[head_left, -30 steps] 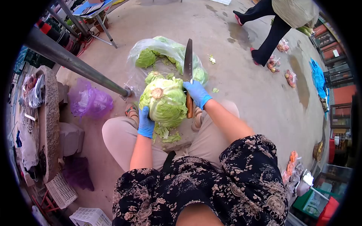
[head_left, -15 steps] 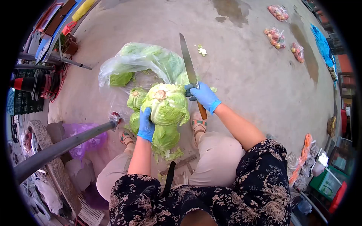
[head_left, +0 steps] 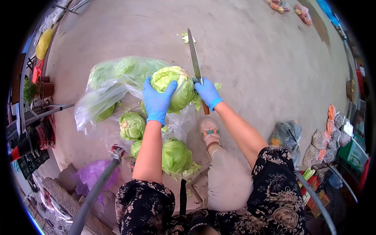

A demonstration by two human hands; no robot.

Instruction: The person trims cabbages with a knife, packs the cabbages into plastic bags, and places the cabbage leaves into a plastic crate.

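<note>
In a blue glove, my left hand (head_left: pixel 158 98) is spread against the left side of a green cabbage (head_left: pixel 182 91), thumb on its front. My right hand (head_left: pixel 207 93), also gloved, is closed round a long knife (head_left: pixel 194 56), whose blade points up and away and whose wooden handle end shows below the palm. Some right fingertips are hidden beside the cabbage. A clear plastic bag (head_left: pixel 102 97) with cabbages in it lies behind and left of my hands. Nearer to me, a smaller cabbage (head_left: pixel 132 126) and another cabbage (head_left: pixel 176 156) rest on the ground.
A metal pole (head_left: pixel 94 196) slants up at the lower left beside a purple bag (head_left: pixel 95 175). Leaf scraps (head_left: pixel 188 38) lie on the concrete ahead. A dark plastic bag (head_left: pixel 287 137) stands at the right, and bagged fruit (head_left: pixel 303 14) lies at the far right.
The view has swung, and the person walking ahead is out of sight. The held cabbage has turned and is lifted over the bag's edge. My left hand has moved up round its side.
</note>
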